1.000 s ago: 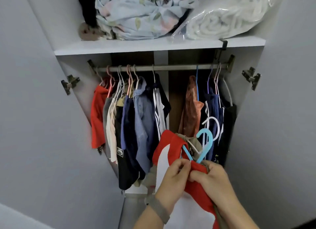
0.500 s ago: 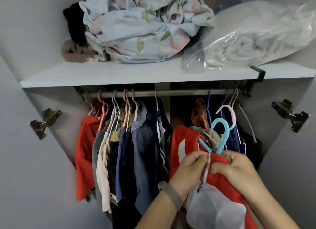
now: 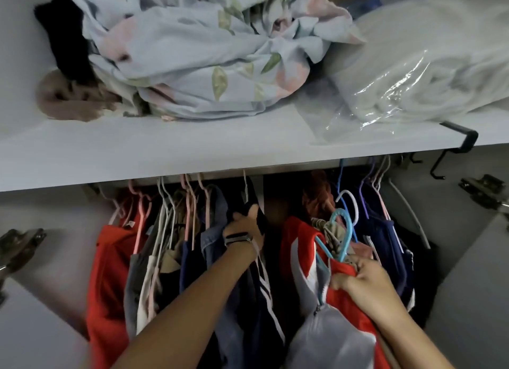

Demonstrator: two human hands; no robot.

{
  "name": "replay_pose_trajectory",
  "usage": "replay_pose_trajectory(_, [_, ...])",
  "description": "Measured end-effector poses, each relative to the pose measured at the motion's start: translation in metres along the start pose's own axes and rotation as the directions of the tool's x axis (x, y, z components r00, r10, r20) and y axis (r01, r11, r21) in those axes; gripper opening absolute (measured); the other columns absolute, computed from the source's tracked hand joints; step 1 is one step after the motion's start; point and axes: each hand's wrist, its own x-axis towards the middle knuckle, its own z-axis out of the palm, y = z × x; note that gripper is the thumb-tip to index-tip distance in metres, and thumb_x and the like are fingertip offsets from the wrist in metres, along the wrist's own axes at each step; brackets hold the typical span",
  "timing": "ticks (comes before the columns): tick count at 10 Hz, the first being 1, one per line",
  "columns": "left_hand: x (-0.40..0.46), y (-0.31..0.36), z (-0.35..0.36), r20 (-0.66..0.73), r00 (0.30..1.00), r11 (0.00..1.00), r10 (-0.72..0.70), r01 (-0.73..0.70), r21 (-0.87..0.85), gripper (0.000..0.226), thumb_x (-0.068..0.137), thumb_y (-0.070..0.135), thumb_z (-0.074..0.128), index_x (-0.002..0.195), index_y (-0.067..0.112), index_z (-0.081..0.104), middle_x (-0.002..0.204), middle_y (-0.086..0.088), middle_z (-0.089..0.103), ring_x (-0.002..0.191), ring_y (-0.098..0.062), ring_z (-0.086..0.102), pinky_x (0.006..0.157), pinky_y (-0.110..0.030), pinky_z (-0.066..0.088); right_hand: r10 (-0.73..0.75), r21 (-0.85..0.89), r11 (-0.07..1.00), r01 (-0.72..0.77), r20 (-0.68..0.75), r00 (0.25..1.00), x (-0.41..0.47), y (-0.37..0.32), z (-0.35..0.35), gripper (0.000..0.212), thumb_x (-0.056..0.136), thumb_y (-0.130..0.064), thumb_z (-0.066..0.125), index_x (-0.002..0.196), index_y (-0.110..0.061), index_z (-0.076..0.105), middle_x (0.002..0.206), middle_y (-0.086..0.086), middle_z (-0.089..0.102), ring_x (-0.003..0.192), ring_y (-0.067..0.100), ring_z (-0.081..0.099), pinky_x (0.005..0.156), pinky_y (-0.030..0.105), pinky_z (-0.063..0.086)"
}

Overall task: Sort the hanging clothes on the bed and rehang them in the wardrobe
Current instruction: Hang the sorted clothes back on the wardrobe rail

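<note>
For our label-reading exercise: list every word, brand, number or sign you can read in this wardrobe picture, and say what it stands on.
None can be read.
Small white tag at the collar of the red shirt: too small and blurred to read.
Floral bedding and plastic-wrapped bundle on the shelf: no print visible.

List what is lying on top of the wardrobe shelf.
On the shelf: a crumpled floral sheet, a bagged white blanket, a dark garment and something brown. Anything behind them is hidden.
</note>
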Motion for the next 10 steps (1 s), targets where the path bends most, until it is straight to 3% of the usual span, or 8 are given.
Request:
replay_pose_trajectory(1, [-0.001, -0.007, 0.009, -0.077, 0.996, 0.991, 0.047, -0.057, -0.123, 0.063, 0.094, 0.018, 0.044, 0.147, 0.025, 0.011, 0.128, -0.018, 0.051, 0.108, -0.035, 0.056, 0.082, -0.039, 0.047, -0.001, 0.079, 0.997, 0.001, -0.003, 1.000, 0.012, -0.004, 0.016, 0.024, 0.066, 0.005, 0.067, 0.053, -0.009, 0.053, 0.045, 0.001, 0.053, 0.041, 0.010, 0.049, 0.043, 0.021, 0.038])
replay_pose_trajectory(2, [0.001, -0.010, 0.003, -0.103, 0.992, 0.995, 0.079, -0.085, -0.051, 0.055, 0.091, 0.014, 0.049, 0.141, 0.018, 0.026, 0.117, -0.017, 0.060, 0.102, -0.036, 0.060, 0.080, -0.042, 0.048, 0.006, 0.094, 0.996, -0.003, -0.036, 0.999, 0.021, -0.007, 0.038, 0.019, 0.065, 0.003, 0.066, 0.055, -0.004, 0.052, 0.048, 0.002, 0.053, 0.044, 0.012, 0.048, 0.045, 0.024, 0.038])
replay_pose_trajectory(3, [-0.001, -0.014, -0.005, -0.063, 0.992, 0.994, 0.106, -0.106, -0.005, 0.052, 0.092, 0.015, 0.047, 0.141, 0.015, 0.027, 0.117, -0.016, 0.061, 0.102, -0.035, 0.061, 0.080, -0.042, 0.048, -0.002, 0.082, 0.997, 0.003, -0.021, 1.000, 0.027, -0.014, 0.057, 0.015, 0.064, 0.000, 0.067, 0.064, 0.007, 0.053, 0.051, 0.003, 0.054, 0.047, 0.012, 0.050, 0.046, 0.024, 0.039])
replay_pose_trajectory(4, [0.001, -0.028, -0.001, -0.116, 0.984, 0.986, 0.136, -0.146, -0.080, 0.043, 0.094, 0.014, 0.042, 0.136, 0.011, 0.029, 0.113, -0.018, 0.060, 0.095, -0.034, 0.060, 0.075, -0.040, 0.046, -0.030, 0.089, 0.996, 0.029, 0.009, 1.000, 0.033, -0.026, 0.066, 0.018, 0.064, 0.001, 0.068, 0.057, -0.001, 0.051, 0.049, 0.001, 0.052, 0.044, 0.008, 0.047, 0.045, 0.021, 0.039])
replay_pose_trajectory(5, [0.002, -0.046, 0.001, -0.106, 0.978, 0.956, 0.182, -0.201, -0.215, 0.036, 0.099, 0.019, 0.029, 0.133, 0.009, 0.026, 0.109, -0.017, 0.057, 0.077, -0.021, 0.051, 0.066, -0.030, 0.039, -0.066, 0.076, 0.995, 0.064, 0.024, 0.998, 0.037, -0.036, 0.073, 0.020, 0.064, 0.001, 0.069, 0.057, -0.007, 0.053, 0.048, -0.002, 0.050, 0.041, 0.003, 0.044, 0.041, 0.017, 0.036])
replay_pose_trajectory(7, [0.001, -0.076, -0.001, -0.123, 0.971, 0.955, 0.207, -0.227, -0.190, 0.026, 0.094, 0.015, 0.033, 0.120, 0.011, 0.029, 0.085, -0.010, 0.048, 0.063, -0.016, 0.045, 0.050, -0.029, 0.036, -0.036, 0.085, 0.996, 0.037, -0.014, 0.999, 0.033, -0.026, 0.088, 0.017, 0.064, -0.001, 0.068, 0.058, -0.001, 0.052, 0.051, 0.002, 0.053, 0.047, 0.011, 0.050, 0.046, 0.025, 0.040])
replay_pose_trajectory(8, [0.007, -0.091, 0.003, -0.137, 0.974, 0.950, 0.178, -0.207, -0.234, 0.022, 0.094, 0.019, 0.035, 0.115, 0.016, 0.030, 0.094, -0.007, 0.051, 0.079, -0.018, 0.052, 0.070, -0.036, 0.050, -0.005, 0.107, 0.994, 0.005, 0.001, 1.000, 0.031, -0.020, 0.088, 0.015, 0.063, 0.000, 0.068, 0.061, 0.003, 0.054, 0.053, 0.004, 0.056, 0.051, 0.015, 0.052, 0.050, 0.028, 0.042])
replay_pose_trajectory(10, [0.017, -0.105, 0.004, -0.182, 0.975, 0.920, 0.126, -0.184, -0.345, 0.014, 0.096, 0.017, 0.035, 0.109, 0.011, 0.035, 0.091, -0.014, 0.054, 0.077, -0.022, 0.053, 0.062, -0.028, 0.038, 0.004, 0.111, 0.994, -0.006, 0.024, 1.000, 0.027, -0.022, 0.083, 0.022, 0.063, 0.001, 0.068, 0.053, -0.010, 0.051, 0.051, 0.001, 0.055, 0.048, 0.012, 0.052, 0.047, 0.026, 0.042])
